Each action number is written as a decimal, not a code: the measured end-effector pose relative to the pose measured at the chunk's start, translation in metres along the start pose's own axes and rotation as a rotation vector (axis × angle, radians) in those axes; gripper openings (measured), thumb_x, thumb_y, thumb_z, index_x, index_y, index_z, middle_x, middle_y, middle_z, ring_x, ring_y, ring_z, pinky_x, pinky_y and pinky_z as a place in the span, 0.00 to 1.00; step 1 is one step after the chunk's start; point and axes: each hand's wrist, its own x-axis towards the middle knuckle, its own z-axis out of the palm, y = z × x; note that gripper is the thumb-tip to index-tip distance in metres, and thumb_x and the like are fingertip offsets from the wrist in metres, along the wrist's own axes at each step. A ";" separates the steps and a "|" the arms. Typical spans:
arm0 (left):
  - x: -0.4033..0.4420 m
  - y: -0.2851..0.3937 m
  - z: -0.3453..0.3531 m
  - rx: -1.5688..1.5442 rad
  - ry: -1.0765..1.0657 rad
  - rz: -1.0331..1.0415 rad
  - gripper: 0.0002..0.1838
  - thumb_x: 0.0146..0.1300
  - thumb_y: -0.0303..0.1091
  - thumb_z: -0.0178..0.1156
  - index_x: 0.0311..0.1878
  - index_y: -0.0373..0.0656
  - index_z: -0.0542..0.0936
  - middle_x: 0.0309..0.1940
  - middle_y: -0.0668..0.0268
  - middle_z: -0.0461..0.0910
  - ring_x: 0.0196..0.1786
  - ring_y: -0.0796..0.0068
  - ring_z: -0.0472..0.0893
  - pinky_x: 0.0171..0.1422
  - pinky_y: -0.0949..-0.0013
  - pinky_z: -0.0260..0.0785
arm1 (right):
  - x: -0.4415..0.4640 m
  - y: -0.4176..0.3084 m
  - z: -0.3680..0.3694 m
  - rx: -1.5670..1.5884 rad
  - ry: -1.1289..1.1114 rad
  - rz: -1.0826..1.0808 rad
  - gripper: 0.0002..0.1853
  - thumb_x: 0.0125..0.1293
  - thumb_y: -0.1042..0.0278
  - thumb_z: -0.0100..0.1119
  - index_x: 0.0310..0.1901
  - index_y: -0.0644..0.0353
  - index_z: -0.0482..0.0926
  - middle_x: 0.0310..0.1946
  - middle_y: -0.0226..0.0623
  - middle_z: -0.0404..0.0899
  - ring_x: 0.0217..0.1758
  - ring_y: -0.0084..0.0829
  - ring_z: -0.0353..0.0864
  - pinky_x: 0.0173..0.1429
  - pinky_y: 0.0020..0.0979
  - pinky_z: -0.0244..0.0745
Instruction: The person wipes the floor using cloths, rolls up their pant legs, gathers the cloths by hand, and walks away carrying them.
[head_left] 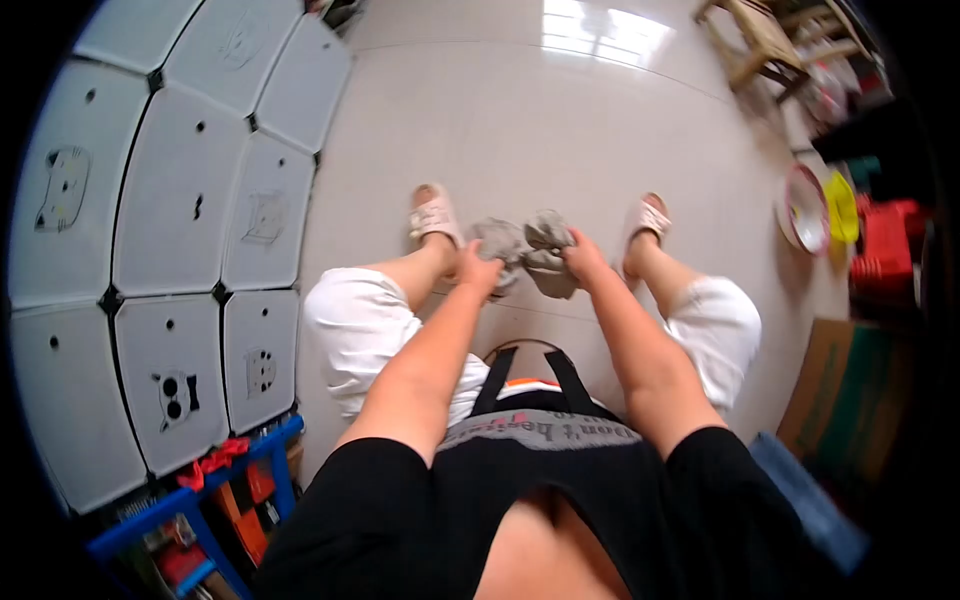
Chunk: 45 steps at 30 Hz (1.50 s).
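My left hand (480, 269) is closed on a crumpled grey cloth (500, 242), low between my knees. Opposite it, my right hand (587, 259) grips a bunched grey cloth part (547, 262) by its right edge. The two bunches meet or nearly meet in the middle; I cannot tell whether they are one piece or two. Folds hide some of the fingertips. Both hands hang above the tiled floor, between my feet in pale slippers (434, 215).
White cube cabinets (180, 190) line the left side, with a blue-framed rack (270, 450) below them. To the right are a wooden chair (760, 45), a basin (803, 210), a yellow container (842, 207), a red crate (886, 240) and a cardboard box (825, 385).
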 end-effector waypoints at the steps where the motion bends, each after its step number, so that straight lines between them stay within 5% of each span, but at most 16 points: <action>1: 0.002 -0.007 0.002 -0.071 0.036 -0.012 0.32 0.36 0.33 0.60 0.51 0.38 0.67 0.46 0.50 0.70 0.50 0.58 0.69 0.55 0.64 0.60 | -0.016 -0.005 -0.001 0.040 0.058 0.013 0.27 0.47 0.78 0.43 0.54 0.54 0.65 0.44 0.45 0.72 0.46 0.36 0.72 0.49 0.30 0.66; 3: -0.027 0.044 -0.025 -0.002 0.038 -0.118 0.31 0.38 0.30 0.60 0.51 0.36 0.66 0.47 0.51 0.70 0.49 0.60 0.71 0.53 0.66 0.62 | -0.002 0.027 0.001 0.037 0.061 -0.009 0.28 0.47 0.78 0.44 0.55 0.51 0.65 0.45 0.45 0.72 0.46 0.37 0.71 0.51 0.32 0.65; 4: -0.003 0.010 -0.001 -0.178 0.091 -0.134 0.31 0.38 0.29 0.60 0.51 0.34 0.66 0.47 0.51 0.70 0.49 0.62 0.71 0.53 0.67 0.62 | -0.006 0.033 0.000 0.030 0.045 -0.041 0.29 0.47 0.80 0.42 0.55 0.52 0.64 0.40 0.41 0.72 0.41 0.33 0.71 0.43 0.31 0.69; 6: -0.016 0.038 -0.004 -0.347 0.111 -0.216 0.32 0.38 0.29 0.59 0.52 0.34 0.65 0.46 0.52 0.70 0.48 0.62 0.72 0.52 0.69 0.62 | -0.037 0.012 -0.004 0.030 0.101 -0.024 0.27 0.46 0.81 0.42 0.53 0.54 0.66 0.42 0.40 0.72 0.43 0.34 0.72 0.46 0.30 0.68; 10: -0.014 0.018 -0.015 -0.237 0.036 -0.065 0.32 0.39 0.28 0.58 0.53 0.34 0.64 0.46 0.52 0.70 0.47 0.62 0.72 0.51 0.68 0.63 | -0.059 0.005 -0.008 0.070 0.106 -0.037 0.27 0.47 0.81 0.43 0.53 0.53 0.67 0.43 0.39 0.71 0.46 0.33 0.70 0.47 0.30 0.67; 15: -0.013 0.009 -0.033 -0.590 0.052 -0.165 0.30 0.38 0.27 0.57 0.51 0.33 0.65 0.44 0.52 0.71 0.46 0.62 0.72 0.50 0.67 0.63 | -0.071 -0.006 -0.008 0.136 0.114 0.091 0.25 0.49 0.79 0.45 0.53 0.53 0.66 0.42 0.38 0.71 0.45 0.34 0.70 0.44 0.34 0.69; 23: 0.039 -0.052 -0.038 -0.063 0.355 -0.177 0.28 0.39 0.29 0.57 0.48 0.32 0.67 0.45 0.49 0.70 0.47 0.56 0.71 0.51 0.64 0.63 | -0.035 -0.012 -0.027 0.307 -0.013 0.141 0.25 0.52 0.80 0.42 0.54 0.53 0.63 0.44 0.38 0.70 0.45 0.33 0.70 0.43 0.34 0.70; 27: 0.078 -0.105 -0.034 -0.176 0.275 -0.291 0.30 0.39 0.29 0.57 0.50 0.30 0.65 0.47 0.49 0.68 0.51 0.56 0.69 0.55 0.65 0.61 | 0.047 0.066 -0.092 0.400 0.243 0.055 0.27 0.50 0.78 0.45 0.55 0.53 0.64 0.45 0.40 0.71 0.44 0.33 0.71 0.45 0.31 0.68; 29: 0.089 -0.116 -0.031 -0.139 0.327 -0.326 0.30 0.40 0.28 0.56 0.51 0.30 0.64 0.49 0.48 0.67 0.51 0.55 0.69 0.55 0.64 0.61 | 0.028 0.030 -0.145 0.498 0.461 0.129 0.29 0.49 0.77 0.46 0.57 0.53 0.59 0.46 0.41 0.69 0.45 0.33 0.70 0.45 0.33 0.68; 33: 0.107 -0.135 -0.030 0.053 0.430 -0.397 0.30 0.41 0.29 0.55 0.51 0.30 0.64 0.49 0.47 0.67 0.52 0.53 0.68 0.56 0.63 0.60 | 0.045 0.076 -0.242 0.605 0.929 0.129 0.31 0.50 0.77 0.47 0.59 0.58 0.53 0.50 0.43 0.65 0.51 0.36 0.66 0.49 0.36 0.66; 37: 0.124 -0.164 -0.034 0.429 0.499 -0.407 0.28 0.42 0.31 0.56 0.50 0.31 0.66 0.47 0.45 0.68 0.50 0.50 0.69 0.56 0.61 0.60 | 0.034 0.156 -0.283 0.777 1.281 0.160 0.29 0.51 0.80 0.41 0.58 0.56 0.54 0.51 0.43 0.64 0.50 0.40 0.68 0.48 0.39 0.68; 39: 0.126 -0.176 -0.034 0.357 0.471 -0.463 0.28 0.42 0.30 0.55 0.51 0.31 0.65 0.47 0.46 0.69 0.50 0.52 0.69 0.55 0.62 0.61 | 0.027 0.195 -0.281 0.907 1.443 0.318 0.24 0.54 0.78 0.38 0.55 0.58 0.58 0.49 0.42 0.65 0.47 0.39 0.70 0.46 0.38 0.70; 41: 0.132 -0.201 -0.033 0.296 0.468 -0.530 0.29 0.42 0.29 0.55 0.51 0.31 0.65 0.46 0.47 0.69 0.50 0.53 0.70 0.55 0.62 0.61 | 0.041 0.284 -0.291 0.841 1.484 0.526 0.18 0.56 0.76 0.36 0.50 0.60 0.64 0.45 0.40 0.69 0.43 0.37 0.72 0.45 0.37 0.71; 43: 0.134 -0.237 -0.038 -0.007 0.371 -0.371 0.29 0.43 0.27 0.53 0.53 0.31 0.63 0.46 0.48 0.70 0.48 0.56 0.71 0.52 0.63 0.63 | 0.058 0.334 -0.307 0.762 1.304 0.275 0.14 0.57 0.74 0.36 0.45 0.61 0.67 0.40 0.40 0.71 0.40 0.35 0.72 0.43 0.36 0.71; 45: 0.132 -0.237 -0.044 -0.022 0.225 -0.452 0.30 0.43 0.26 0.52 0.54 0.31 0.60 0.46 0.49 0.69 0.47 0.58 0.71 0.51 0.64 0.64 | 0.077 0.337 -0.341 0.786 1.206 0.340 0.14 0.57 0.74 0.37 0.45 0.61 0.67 0.41 0.40 0.71 0.42 0.35 0.71 0.44 0.37 0.71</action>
